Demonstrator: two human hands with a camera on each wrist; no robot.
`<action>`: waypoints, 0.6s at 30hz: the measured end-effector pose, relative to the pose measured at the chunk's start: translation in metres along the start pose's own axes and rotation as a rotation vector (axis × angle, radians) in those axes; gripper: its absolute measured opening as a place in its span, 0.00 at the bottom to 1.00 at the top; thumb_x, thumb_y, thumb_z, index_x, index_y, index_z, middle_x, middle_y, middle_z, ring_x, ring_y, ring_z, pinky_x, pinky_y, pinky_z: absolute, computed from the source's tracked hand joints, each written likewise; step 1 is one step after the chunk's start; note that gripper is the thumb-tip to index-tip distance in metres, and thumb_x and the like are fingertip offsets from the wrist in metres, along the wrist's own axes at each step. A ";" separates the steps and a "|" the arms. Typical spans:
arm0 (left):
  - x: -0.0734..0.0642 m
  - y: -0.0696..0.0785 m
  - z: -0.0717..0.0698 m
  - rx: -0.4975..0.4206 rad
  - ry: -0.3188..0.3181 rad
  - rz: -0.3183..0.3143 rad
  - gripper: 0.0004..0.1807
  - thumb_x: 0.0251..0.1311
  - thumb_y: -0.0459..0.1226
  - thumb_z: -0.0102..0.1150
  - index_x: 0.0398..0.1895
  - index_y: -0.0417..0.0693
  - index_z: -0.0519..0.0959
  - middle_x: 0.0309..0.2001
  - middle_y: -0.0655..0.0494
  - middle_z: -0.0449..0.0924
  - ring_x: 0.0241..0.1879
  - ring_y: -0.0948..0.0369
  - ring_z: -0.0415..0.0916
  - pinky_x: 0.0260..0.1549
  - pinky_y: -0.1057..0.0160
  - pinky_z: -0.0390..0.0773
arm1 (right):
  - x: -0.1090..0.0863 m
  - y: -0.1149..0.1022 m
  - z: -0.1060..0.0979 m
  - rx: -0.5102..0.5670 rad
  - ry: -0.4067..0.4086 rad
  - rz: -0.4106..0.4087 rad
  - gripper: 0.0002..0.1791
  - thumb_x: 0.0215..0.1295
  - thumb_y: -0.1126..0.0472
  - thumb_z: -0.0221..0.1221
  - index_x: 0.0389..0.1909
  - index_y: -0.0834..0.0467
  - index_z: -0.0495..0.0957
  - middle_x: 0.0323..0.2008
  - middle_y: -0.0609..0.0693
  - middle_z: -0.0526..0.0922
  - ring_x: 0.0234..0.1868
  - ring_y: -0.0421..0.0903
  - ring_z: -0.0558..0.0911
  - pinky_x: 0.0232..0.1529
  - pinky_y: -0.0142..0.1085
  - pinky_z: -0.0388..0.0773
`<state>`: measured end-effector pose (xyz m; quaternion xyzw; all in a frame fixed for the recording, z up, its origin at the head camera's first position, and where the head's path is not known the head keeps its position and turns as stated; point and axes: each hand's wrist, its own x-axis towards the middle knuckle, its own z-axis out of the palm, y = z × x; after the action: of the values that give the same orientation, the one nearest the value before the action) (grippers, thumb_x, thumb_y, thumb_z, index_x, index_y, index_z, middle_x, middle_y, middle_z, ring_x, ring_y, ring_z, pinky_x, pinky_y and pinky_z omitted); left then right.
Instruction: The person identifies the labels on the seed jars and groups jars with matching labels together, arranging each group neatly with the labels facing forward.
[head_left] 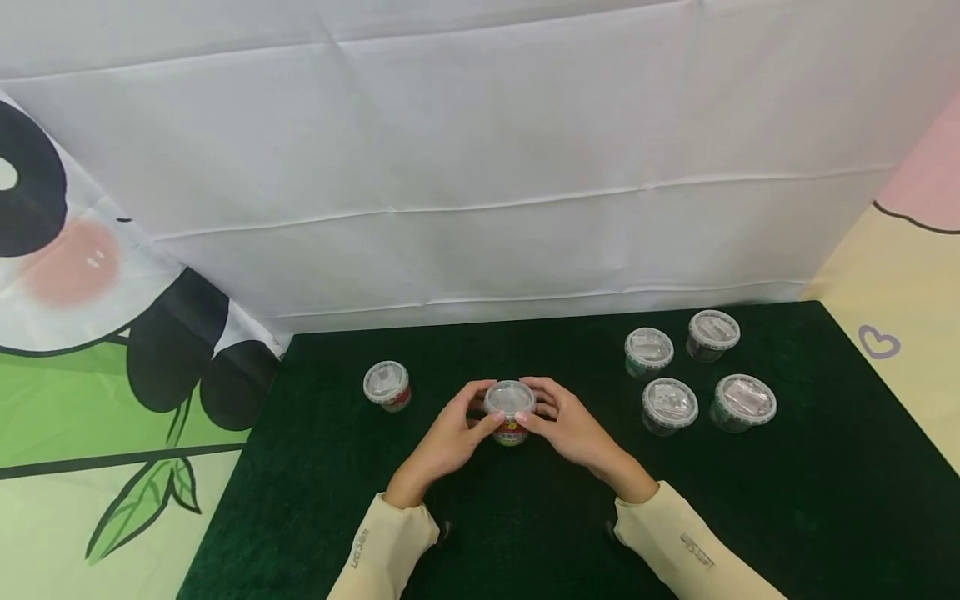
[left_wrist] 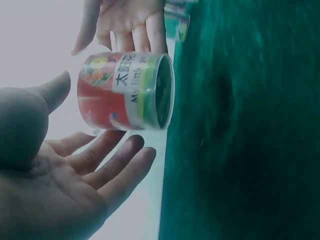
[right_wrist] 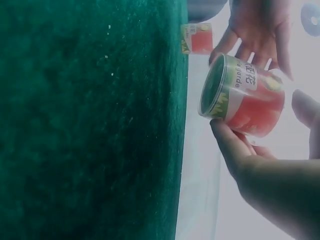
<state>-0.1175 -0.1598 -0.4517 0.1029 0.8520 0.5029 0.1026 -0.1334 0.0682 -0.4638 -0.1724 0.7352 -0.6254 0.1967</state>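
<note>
Between both hands is a clear plastic cup (head_left: 511, 407) with a lid and a red and green label. Its label, which reads "My little garden" in part, faces the left wrist view, where the cup (left_wrist: 117, 92) shows its round base. My left hand (head_left: 452, 437) holds the cup's left side, thumb at the front and fingers behind. From the right, my right hand (head_left: 572, 427) holds it the same way. In the right wrist view, a fingertip of the right hand (right_wrist: 250, 162) touches the cup (right_wrist: 247, 97) near its base.
A similar lidded cup (head_left: 387, 386) stands to the left on the dark green cloth (head_left: 525, 533). Several more, such as the front right cup (head_left: 742, 402), are grouped at the right. A white cloth backdrop (head_left: 480, 167) rises behind the table, with printed cloths at both sides.
</note>
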 end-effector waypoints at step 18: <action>-0.012 -0.002 -0.039 0.440 0.075 0.056 0.31 0.71 0.44 0.67 0.73 0.43 0.71 0.70 0.44 0.73 0.72 0.45 0.67 0.72 0.39 0.69 | 0.035 0.000 0.024 -0.039 -0.088 -0.207 0.34 0.77 0.67 0.60 0.78 0.70 0.57 0.71 0.70 0.66 0.74 0.69 0.69 0.70 0.52 0.74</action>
<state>-0.1167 -0.1971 -0.4345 0.1276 0.9412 0.3112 0.0322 -0.1521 0.0304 -0.4696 -0.2784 0.7162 -0.6197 0.1598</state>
